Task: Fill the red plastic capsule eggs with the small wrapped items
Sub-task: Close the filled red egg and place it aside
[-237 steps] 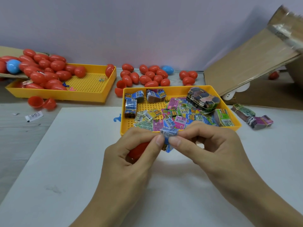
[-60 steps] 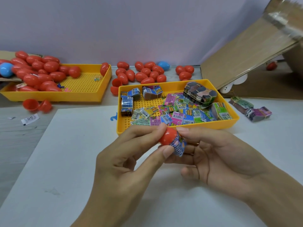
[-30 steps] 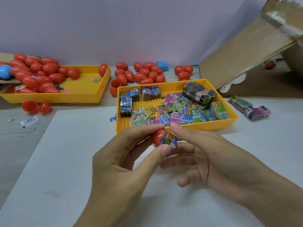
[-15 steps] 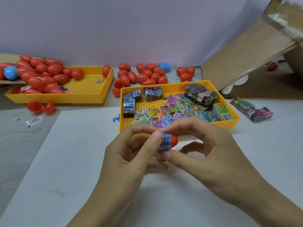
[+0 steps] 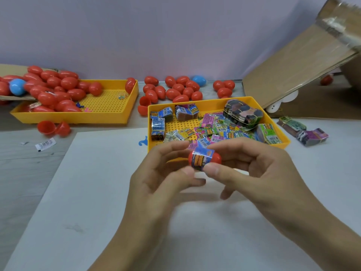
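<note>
A red capsule egg [image 5: 216, 158] lies sideways between my two hands, above the white sheet [image 5: 97, 192]. A blue printed wrapper [image 5: 202, 158] is wound round its middle. My left hand [image 5: 156, 184] pinches the egg from the left with thumb and forefinger. My right hand [image 5: 254, 173] pinches it from the right, thumb below and fingers above. Right behind stands a yellow tray [image 5: 207, 106] with several small wrapped items [image 5: 213, 130].
A second yellow tray [image 5: 109, 116] at the back left holds several red eggs [image 5: 58, 89]. More red eggs [image 5: 175, 89] and a blue egg [image 5: 198, 80] lie along the wall. Two open egg halves [image 5: 52, 128] lie left. A cardboard flap [image 5: 300, 61] leans at right, banded packets [image 5: 304, 132] below it.
The egg has turned in my fingers, so the blue wrapper now faces up around its middle. Both hands have stayed in front of the near tray.
</note>
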Tool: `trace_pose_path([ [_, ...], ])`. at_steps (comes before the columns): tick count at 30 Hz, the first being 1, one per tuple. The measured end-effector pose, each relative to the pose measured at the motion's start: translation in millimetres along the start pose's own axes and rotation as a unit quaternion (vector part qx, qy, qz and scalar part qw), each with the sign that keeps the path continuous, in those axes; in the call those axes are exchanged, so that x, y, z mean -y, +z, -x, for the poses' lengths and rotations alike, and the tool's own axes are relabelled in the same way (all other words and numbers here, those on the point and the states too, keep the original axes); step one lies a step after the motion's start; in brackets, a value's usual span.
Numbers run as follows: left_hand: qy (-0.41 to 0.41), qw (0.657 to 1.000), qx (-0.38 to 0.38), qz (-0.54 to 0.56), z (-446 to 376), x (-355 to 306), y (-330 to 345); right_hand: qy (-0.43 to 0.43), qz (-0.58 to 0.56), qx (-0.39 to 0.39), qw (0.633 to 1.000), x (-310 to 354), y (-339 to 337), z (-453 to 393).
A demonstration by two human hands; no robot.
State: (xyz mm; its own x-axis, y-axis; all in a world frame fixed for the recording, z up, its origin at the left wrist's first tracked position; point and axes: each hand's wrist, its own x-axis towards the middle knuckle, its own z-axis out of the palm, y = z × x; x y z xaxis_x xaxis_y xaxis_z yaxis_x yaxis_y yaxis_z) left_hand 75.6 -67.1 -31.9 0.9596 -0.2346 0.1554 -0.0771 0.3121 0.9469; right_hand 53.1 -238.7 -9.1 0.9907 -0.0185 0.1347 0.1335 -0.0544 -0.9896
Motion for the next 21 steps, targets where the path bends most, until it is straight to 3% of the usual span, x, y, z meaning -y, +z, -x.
trace_pose_path([
  [3,-0.053,0.999,-0.009,0.0,-0.8,-3.9,2.3,-0.019,0.027,0.001,0.999,-2.2,1.6,0.6],
  [7,-0.006,0.999,-0.018,-0.046,-0.7,-4.8,4.7,-0.034,0.023,0.012,0.999,-0.5,1.6,1.6],
  [13,0.041,0.998,-0.002,-0.047,-2.9,-6.7,-0.9,0.045,-0.015,-0.006,0.999,5.0,0.9,0.8],
  [17,0.039,0.998,0.002,-0.042,-3.9,-3.9,-2.6,0.011,-0.008,-0.026,1.0,7.0,4.5,6.0],
  [19,0.032,0.999,0.003,-0.035,-3.4,-1.2,-3.2,-0.057,0.081,-0.072,0.993,7.6,5.5,9.1],
  [21,0.016,0.999,-0.005,-0.031,-3.6,1.5,-3.7,-0.187,0.271,-0.128,0.936,12.3,0.0,8.0],
])
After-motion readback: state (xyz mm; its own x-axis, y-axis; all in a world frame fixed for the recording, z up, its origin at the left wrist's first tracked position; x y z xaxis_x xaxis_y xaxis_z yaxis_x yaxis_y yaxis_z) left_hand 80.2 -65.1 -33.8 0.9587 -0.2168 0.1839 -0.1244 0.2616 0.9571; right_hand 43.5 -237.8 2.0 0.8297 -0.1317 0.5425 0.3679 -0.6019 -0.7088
